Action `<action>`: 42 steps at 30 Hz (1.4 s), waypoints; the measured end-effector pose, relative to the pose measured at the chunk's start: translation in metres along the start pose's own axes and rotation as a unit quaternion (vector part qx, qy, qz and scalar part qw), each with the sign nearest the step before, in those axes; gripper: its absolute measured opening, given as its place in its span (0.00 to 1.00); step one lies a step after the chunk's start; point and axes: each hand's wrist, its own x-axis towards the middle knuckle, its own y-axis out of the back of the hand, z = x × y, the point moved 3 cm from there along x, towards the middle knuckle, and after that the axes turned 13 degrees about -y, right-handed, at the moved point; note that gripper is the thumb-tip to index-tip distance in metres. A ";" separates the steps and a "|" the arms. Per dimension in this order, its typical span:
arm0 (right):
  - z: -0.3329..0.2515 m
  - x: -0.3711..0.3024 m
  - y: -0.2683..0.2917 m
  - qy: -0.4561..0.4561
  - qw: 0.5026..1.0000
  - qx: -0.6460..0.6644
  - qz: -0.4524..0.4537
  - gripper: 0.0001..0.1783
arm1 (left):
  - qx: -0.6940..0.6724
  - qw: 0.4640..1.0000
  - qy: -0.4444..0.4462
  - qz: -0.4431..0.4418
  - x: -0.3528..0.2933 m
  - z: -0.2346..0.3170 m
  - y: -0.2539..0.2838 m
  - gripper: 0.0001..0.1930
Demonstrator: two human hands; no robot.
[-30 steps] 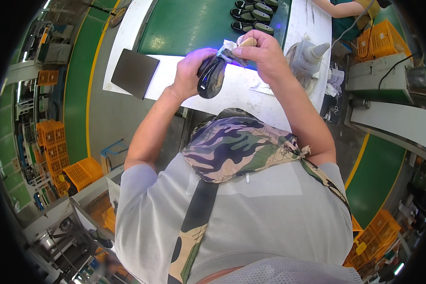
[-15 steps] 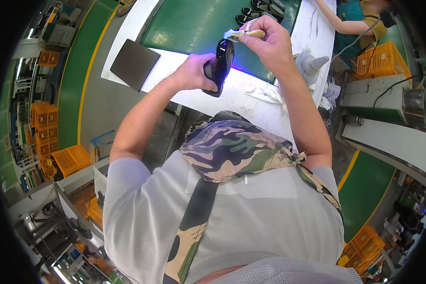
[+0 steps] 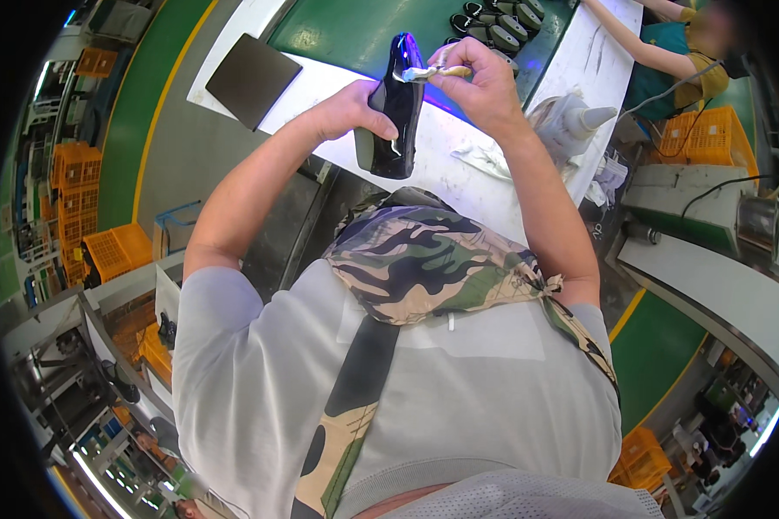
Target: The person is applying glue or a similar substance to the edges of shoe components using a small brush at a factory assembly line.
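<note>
My left hand [image 3: 357, 111] grips a glossy black shoe [image 3: 403, 112] over the near edge of the white counter [image 3: 446, 160], my right hand [image 3: 486, 89] pinches a white-and-tan piece [image 3: 426, 74] at its far end, dark shoes [image 3: 500, 31] far right

- bunch of orange plastic crates [image 3: 78, 199] stacked off to the left
- flat dark-brown board [image 3: 253, 80], left side
- co-worker [image 3: 655, 80] in teal and yellow, far right

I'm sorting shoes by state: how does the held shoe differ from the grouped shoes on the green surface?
The held shoe is up in the left hand; the grouped shoes lie on the green surface. The held shoe looks mostly black; the grouped shoes also show broad greyish areas. Both have black parts.
</note>
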 end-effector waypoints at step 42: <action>0.036 -0.005 -0.157 -0.228 0.964 0.127 -0.057 0.10 | 0.054 0.757 -0.247 0.602 -0.157 -0.048 -0.016 0.23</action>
